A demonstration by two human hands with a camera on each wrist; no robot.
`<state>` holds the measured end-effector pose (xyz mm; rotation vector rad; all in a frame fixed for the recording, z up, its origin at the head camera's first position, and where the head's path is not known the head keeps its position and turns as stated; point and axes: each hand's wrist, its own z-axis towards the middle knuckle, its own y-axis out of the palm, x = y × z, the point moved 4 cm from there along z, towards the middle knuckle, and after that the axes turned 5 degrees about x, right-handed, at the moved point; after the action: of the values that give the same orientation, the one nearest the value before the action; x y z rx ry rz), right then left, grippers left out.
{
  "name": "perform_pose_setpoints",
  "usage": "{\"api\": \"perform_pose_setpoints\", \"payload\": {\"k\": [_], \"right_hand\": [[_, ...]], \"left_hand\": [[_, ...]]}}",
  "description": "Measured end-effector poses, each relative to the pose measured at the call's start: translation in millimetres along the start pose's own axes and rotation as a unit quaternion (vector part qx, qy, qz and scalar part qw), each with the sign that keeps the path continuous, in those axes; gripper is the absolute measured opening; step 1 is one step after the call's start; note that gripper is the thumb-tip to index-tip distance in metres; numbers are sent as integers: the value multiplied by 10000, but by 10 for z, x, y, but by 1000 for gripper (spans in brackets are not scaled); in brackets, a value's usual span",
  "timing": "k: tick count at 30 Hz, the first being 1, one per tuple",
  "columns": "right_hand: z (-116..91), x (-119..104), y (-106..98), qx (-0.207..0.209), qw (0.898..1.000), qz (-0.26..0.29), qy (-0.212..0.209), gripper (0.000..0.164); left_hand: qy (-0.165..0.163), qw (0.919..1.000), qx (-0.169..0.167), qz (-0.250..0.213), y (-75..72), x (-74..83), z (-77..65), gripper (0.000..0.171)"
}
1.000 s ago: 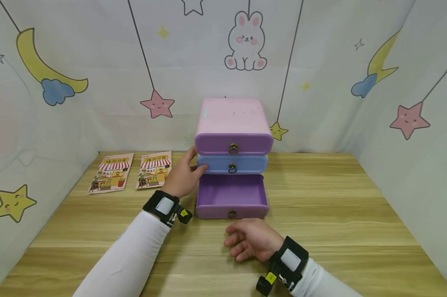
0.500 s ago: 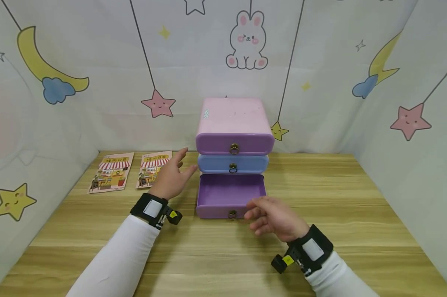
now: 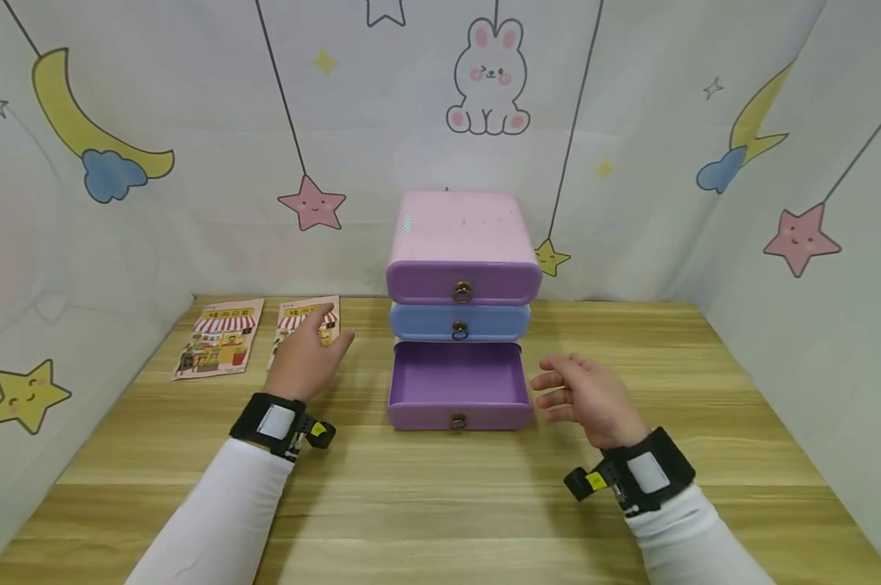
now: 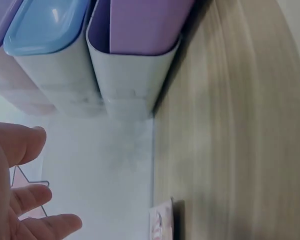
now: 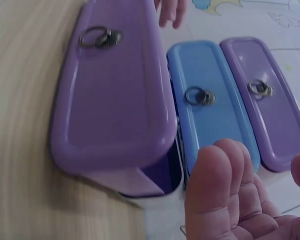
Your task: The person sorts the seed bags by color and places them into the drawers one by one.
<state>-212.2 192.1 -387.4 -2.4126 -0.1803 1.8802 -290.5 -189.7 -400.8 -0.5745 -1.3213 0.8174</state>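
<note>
Purple, smooth and round-cornered, the bottom drawer (image 3: 418,417) is pulled out from the pastel chest (image 3: 462,227), which is placed on the wood-grained worktop (image 3: 440,520). Above, the blue drawer (image 3: 422,322) is closed, its front fitted with a metal ring (image 3: 459,333). The grip of the left hand (image 3: 301,357) is spread apart near two flat printed pieces (image 3: 217,340); the right hand (image 3: 594,398), fingers loosely bent, thumb apart, is held just beside the bottom drawer.

Wood-grain table (image 3: 440,512) enclosed at the back and both sides by creased white walls (image 3: 404,106), printed with a rabbit (image 3: 489,101), yellow moons (image 3: 51,93), blue clouds (image 3: 114,175) and hanging stars (image 3: 312,205); light soft, diffuse.
</note>
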Motion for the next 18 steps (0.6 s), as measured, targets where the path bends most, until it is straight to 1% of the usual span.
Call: {"api": "perform_pose_setpoints", "payload": {"k": [4,8,13,15,18], "right_hand": [[39,-16,-130,378,9992,-40,-107,48],[64,-16,-230,734,9970,-151,-175,49],[88,2,-316,1124,9912,-653,-264,57],[95,7,-347,1283,9877,-835,-313,58],[102,14,-392,1498,9828,-1011,-371,58]], "left_hand": [[-260,9996,-111,72,-20,-117,-23,77],[-438,9989,-153,92,-40,-232,-30,79],[-609,9977,-158,252,-68,-380,-43,86],[-667,9970,-176,363,-79,-434,-45,89],[-730,9958,-257,494,-84,-499,-45,88]]}}
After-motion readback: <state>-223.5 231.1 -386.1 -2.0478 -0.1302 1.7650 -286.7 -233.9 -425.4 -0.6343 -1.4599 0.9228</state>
